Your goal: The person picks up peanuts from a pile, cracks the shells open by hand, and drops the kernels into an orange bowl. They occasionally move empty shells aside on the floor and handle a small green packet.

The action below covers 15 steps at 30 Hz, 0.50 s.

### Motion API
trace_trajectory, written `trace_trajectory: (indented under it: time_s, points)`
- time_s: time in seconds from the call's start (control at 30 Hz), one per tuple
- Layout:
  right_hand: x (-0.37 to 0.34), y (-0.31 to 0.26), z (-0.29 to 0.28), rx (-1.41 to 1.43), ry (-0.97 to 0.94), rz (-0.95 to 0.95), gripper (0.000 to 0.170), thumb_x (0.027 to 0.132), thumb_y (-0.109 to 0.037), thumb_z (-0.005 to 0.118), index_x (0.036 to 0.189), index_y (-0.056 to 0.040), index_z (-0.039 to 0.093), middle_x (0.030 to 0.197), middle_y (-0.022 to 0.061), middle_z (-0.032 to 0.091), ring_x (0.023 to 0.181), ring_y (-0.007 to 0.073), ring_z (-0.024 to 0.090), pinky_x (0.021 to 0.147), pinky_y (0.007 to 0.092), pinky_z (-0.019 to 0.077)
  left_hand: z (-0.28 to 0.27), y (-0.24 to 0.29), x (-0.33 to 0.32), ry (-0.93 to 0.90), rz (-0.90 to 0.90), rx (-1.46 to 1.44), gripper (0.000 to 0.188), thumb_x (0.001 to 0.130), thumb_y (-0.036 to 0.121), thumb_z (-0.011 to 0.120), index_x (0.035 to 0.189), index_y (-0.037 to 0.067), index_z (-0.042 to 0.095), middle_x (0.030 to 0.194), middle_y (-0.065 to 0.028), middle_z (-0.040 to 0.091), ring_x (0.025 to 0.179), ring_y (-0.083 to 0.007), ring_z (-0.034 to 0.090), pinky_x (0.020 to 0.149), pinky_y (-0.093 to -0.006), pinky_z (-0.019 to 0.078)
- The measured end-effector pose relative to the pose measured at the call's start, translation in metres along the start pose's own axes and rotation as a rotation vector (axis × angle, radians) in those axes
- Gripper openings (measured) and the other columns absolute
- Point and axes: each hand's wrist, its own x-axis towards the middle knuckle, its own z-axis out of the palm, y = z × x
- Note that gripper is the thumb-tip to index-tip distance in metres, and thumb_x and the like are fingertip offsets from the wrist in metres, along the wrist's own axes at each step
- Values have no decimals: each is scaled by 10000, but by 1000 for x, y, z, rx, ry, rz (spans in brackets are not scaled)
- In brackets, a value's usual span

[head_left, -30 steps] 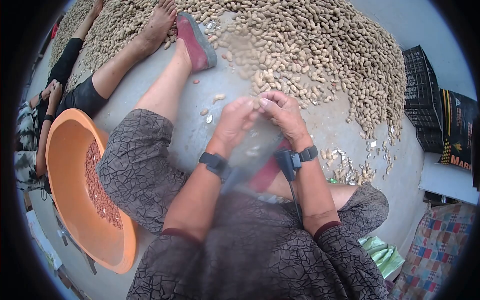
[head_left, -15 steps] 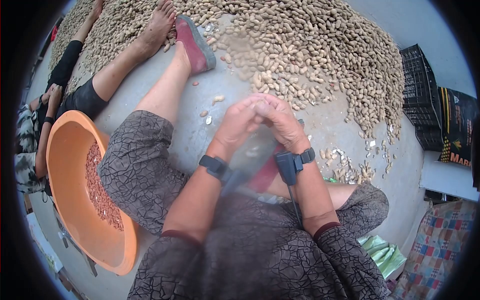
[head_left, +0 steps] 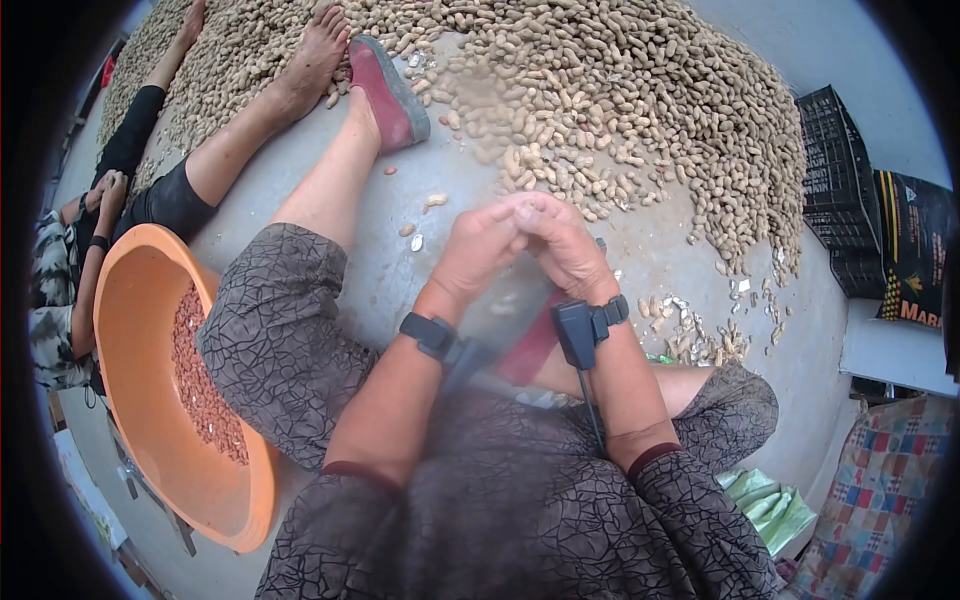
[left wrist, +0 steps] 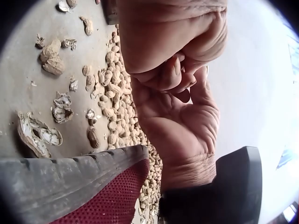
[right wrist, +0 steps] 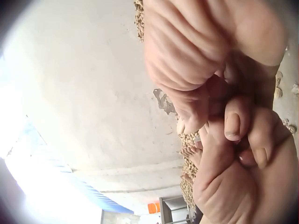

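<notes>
In the head view my left hand and right hand meet at the fingertips above the floor, thumbs and forefingers pinched together. The peanut between them is hidden by the fingers. In the left wrist view, a reddish-brown peanut kernel peeks out below the curled fingers of my left hand, with my right hand just beneath. From the right wrist, a kernel shows under the left hand's curled fingers, and my right hand bends over from above.
A large heap of unshelled peanuts spreads ahead. An orange basin with red kernels stands at left. Broken shells lie by my right knee. Another person's leg stretches along the left; a black crate stands at right.
One second ago a peanut showed between the fingertips. Since then the hands have drawn closer and folded over it, hiding it. The surroundings stay the same.
</notes>
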Motion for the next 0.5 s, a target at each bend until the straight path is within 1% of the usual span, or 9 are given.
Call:
trace_trajectory:
  time_s: [0.07,0.17,0.2,0.27,0.33,0.5]
  points:
    - [0,1,0,60,16,-17,236,856,-158,579,983,41,582,809,73,615,635,128,584,608,257,506,0,0,-1,-1,-12,14,296,879,77,490,1147,-28,561,724,18,511,574,-21,404,463,-153,291]
    - [0,-3,2,21,23,-36,221,847,-139,592,957,51,586,793,82,618,625,146,596,596,259,508,-1,0,-1,2,-1,50,321,861,64,469,1154,-37,555,709,16,495,562,-28,381,464,-158,277]
    - [0,-3,3,21,23,-35,221,847,-139,592,957,51,586,793,82,618,625,146,596,596,259,508,-1,1,-1,-1,5,64,323,858,63,472,1153,-39,555,704,13,491,562,-29,378,466,-158,280]
    - [1,-4,5,-15,98,-58,199,836,-116,602,931,59,596,779,86,623,622,151,602,581,257,508,-1,3,-2,-4,13,79,326,854,63,474,1152,-41,555,700,11,488,562,-31,375,467,-159,283]
    - [1,-5,6,-12,111,-53,190,831,-106,605,922,60,600,775,89,625,616,151,602,574,256,508,-2,3,-2,-46,3,33,332,849,64,478,1153,-47,551,700,6,489,566,-32,376,469,-158,284]
    - [1,-2,4,-13,142,-77,191,829,-103,603,918,66,606,772,92,628,601,144,598,560,255,508,-6,0,0,-73,-11,29,335,854,61,477,1162,-51,541,717,10,495,573,-29,384,470,-155,289]
